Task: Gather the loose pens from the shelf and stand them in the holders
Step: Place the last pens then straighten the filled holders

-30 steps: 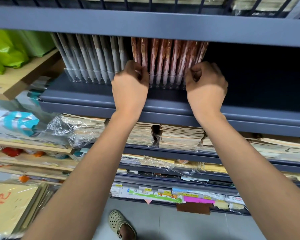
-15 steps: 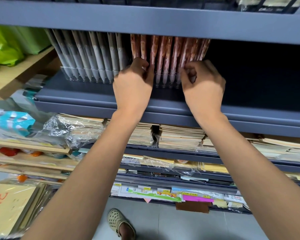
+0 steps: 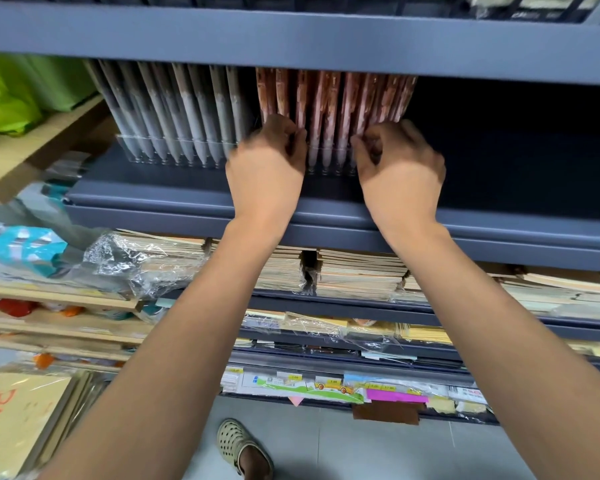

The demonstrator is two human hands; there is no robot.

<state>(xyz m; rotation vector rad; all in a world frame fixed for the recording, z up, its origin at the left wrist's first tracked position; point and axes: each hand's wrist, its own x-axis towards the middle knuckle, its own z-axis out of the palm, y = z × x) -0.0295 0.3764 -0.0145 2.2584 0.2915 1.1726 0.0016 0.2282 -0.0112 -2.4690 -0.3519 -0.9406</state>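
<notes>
Standing upright, tips down, copper pens (image 3: 329, 98) are pinched by left hand (image 3: 267, 164) and right hand (image 3: 400, 168).

Far below my left hand (image 3: 267, 168), orange handwriting reading "24" is showing on a wrapped yellow packet (image 3: 11, 410). Below my right hand (image 3: 400, 171), yellow price tags (image 3: 333, 381) are lining the bottom shelf edge, one seemingly reading "3.00", the others too small to read.

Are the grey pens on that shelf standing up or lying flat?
Standing. The grey pens sit side by side, tips down, in a clear holder. They look tilted leftward, though the wide-angle view may exaggerate that.
</notes>
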